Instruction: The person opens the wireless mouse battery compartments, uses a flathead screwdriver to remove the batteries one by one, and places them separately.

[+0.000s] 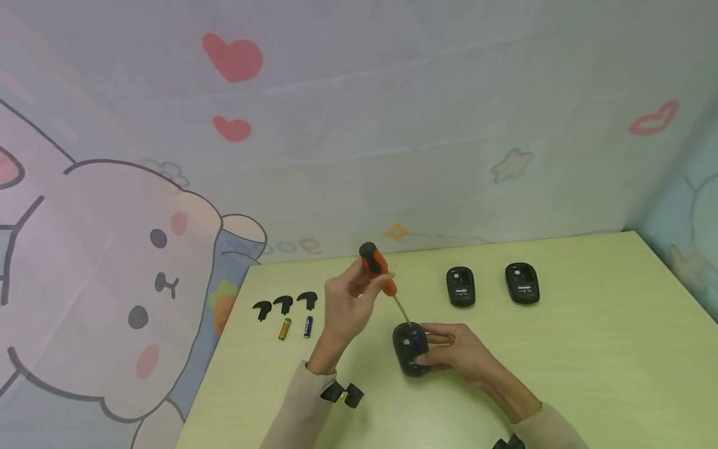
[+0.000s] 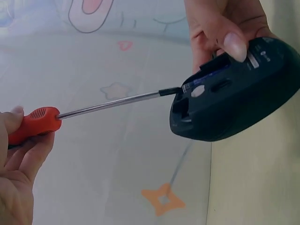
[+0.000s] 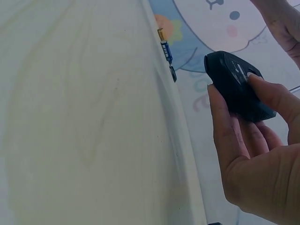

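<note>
My left hand [image 1: 346, 307] grips a screwdriver [image 1: 388, 285] by its orange and black handle, with the shaft slanting down to the right. In the left wrist view the dark tip of the screwdriver [image 2: 112, 104] meets the end of a black computer mouse [image 2: 229, 101], beside a blue battery [image 2: 206, 78] in its open battery compartment. My right hand [image 1: 464, 357] holds that mouse underside up, thumb on the underside and fingers around the side. The right wrist view shows the mouse [image 3: 234, 89] pinched between thumb and fingers; the compartment is hidden there.
Two more black mice [image 1: 461, 287] [image 1: 522, 283] lie underside up at the back right of the table [image 1: 589, 349]. To the left are several small black covers [image 1: 283, 304], a yellow-green battery [image 1: 285, 329] and a blue battery [image 1: 308, 327]. A printed cloth [image 1: 359, 125] hangs behind.
</note>
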### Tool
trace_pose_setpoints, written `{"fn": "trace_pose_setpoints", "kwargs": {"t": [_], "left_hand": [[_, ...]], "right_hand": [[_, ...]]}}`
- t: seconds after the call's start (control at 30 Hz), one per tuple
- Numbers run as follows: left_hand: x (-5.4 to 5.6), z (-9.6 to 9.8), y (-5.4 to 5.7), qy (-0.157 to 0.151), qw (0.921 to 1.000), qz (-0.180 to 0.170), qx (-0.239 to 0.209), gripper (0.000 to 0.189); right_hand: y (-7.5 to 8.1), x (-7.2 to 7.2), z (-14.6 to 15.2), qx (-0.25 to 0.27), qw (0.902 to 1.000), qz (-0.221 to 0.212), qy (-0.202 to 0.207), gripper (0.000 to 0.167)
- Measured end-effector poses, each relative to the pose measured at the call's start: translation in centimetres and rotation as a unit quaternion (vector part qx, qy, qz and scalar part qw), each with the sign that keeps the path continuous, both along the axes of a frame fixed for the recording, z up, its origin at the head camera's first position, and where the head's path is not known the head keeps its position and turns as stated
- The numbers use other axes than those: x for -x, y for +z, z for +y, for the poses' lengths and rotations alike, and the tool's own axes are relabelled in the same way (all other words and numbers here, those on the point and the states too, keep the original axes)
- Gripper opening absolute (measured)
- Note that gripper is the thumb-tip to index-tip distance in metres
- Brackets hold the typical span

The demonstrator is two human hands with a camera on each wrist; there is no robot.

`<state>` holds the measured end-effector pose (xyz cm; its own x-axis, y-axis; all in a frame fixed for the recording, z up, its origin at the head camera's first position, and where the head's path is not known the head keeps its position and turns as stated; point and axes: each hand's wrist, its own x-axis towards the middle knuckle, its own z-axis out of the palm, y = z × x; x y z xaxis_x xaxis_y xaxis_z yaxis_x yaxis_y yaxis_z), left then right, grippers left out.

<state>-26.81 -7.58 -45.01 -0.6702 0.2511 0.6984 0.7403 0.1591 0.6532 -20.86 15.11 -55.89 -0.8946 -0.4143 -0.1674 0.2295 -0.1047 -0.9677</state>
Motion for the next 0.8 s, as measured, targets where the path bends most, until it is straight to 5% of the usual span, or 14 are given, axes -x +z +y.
{"fn": "trace_pose_setpoints", "kwargs": {"t": [0.37, 0.67, 0.8], "left_hand": [[0.9, -0.8, -0.4, 0.013, 0.9928, -0.118, -0.02, 0.019], [2.1, -1.3, -1.9, -0.01, 0.967, -0.244, -0.073, 0.029], [1.8, -1.2, -2.4, -0.02, 0.962, -0.26, -0.081, 0.03]], "right_hand": [[-0.1, -0.1, -0.1, 0.014, 0.9997, -0.001, 0.021, 0.074], [-0.1, -0.1, -0.4, 0.007, 0.9995, 0.011, 0.028, 0.072], [0.2, 0.0, -0.3, -0.001, 0.9996, 0.012, 0.026, 0.072]]}}
